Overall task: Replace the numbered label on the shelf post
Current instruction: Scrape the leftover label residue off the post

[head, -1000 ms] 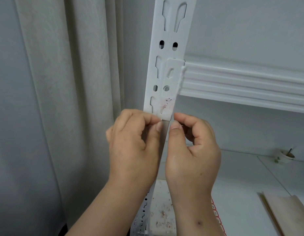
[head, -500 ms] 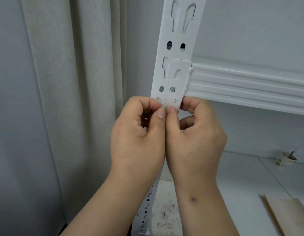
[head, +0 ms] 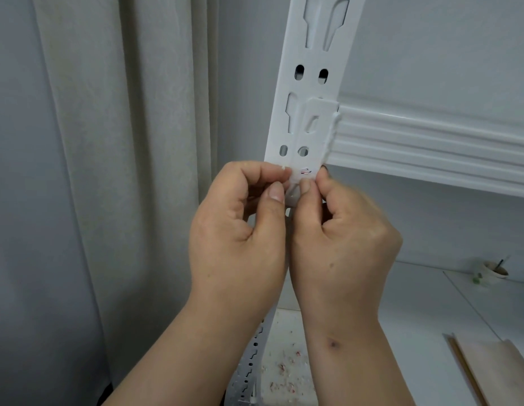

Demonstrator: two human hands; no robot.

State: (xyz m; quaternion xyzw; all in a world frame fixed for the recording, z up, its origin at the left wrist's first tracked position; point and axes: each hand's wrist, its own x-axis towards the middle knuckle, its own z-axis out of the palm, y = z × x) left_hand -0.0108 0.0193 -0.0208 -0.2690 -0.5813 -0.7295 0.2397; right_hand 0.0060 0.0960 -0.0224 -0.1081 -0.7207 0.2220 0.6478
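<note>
Now, on the far left hangs a pale curtain, well away from the work. Next comes the left hand, with its fingers curled and its thumb tip close beside the white shelf post; a tiny white crumb sits at its fingertip, but I cannot tell if the hand really pinches anything. In the middle, on the post just under two small holes, is what is left of the old label, a small scrap with red and dark marks. The right hand is curled too, and its thumb and finger seem to nip the lower edge of that scrap. The white shelf beam runs off to the right. I think the step is picking the old label off. To do it well, get a nail under the edge, pull slowly and flat along the post, and keep the other hand close to steady things. Little red and white bits lie on the low shelf below, so the scrap likely tears easily.
</note>
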